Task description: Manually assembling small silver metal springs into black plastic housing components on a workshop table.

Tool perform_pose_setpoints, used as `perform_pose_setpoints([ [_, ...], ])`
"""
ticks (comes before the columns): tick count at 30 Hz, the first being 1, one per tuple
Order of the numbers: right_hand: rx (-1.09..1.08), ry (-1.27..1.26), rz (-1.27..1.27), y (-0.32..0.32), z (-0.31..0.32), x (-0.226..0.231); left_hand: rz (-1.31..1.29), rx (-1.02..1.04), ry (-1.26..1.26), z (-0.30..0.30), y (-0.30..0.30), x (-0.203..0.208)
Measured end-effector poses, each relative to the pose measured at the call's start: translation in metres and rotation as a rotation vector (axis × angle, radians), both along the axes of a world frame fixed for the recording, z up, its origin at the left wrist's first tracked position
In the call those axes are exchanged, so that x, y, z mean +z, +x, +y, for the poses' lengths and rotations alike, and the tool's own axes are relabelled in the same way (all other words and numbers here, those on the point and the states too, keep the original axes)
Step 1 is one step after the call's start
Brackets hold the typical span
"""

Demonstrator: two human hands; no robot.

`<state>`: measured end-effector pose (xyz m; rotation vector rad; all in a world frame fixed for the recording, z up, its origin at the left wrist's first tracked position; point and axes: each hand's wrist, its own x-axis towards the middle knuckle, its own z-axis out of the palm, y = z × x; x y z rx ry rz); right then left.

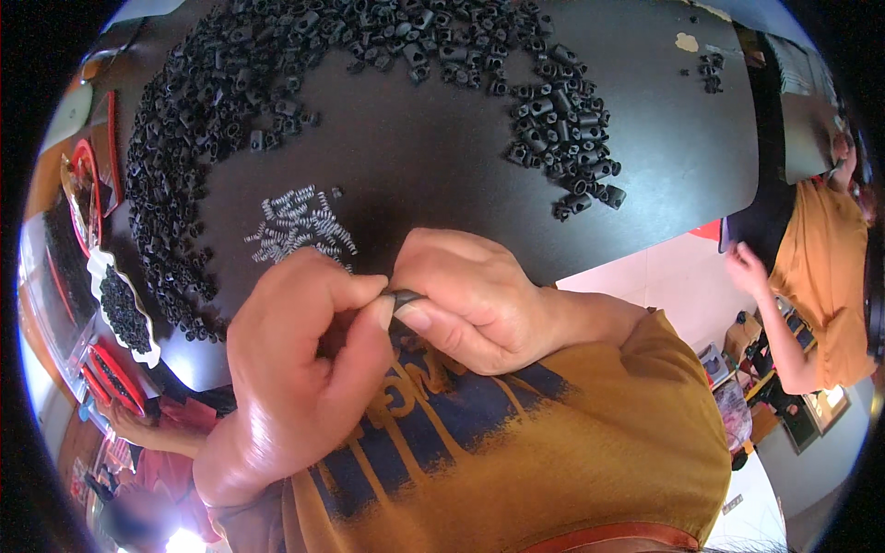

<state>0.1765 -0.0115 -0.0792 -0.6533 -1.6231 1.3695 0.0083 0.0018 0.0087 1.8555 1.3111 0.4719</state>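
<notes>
My left hand (295,346) and my right hand (470,300) meet at the near edge of the dark table, in front of my chest. Thumbs and forefingers of both are pinched on one small black plastic cord lock piece (403,297); most of it is covered by the fingertips. Just beyond my left hand lies a loose heap of small metal coil springs (300,221). Hollow black cord lock parts (212,92) form a wide arc along the left and far side of the table, and more barrel-shaped black parts (567,129) lie at its right end.
A few black bits (711,72) sit at the far right of the dark table (387,157). At left stand a white tray (98,267) and a red tray (136,405), both with black parts. A person in an orange shirt (811,286) is at right; a red-sleeved person (184,419) is at lower left.
</notes>
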Motion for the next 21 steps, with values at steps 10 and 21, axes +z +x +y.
perform_pose_setpoints([
  [10,-0.023,-0.027,0.027,-0.001,0.0,0.0,0.014,-0.077,0.221,-0.008,0.001,-0.006],
  [21,0.049,-0.197,0.167,0.005,0.004,0.001,-0.016,-0.019,0.252,-0.01,0.007,-0.015],
])
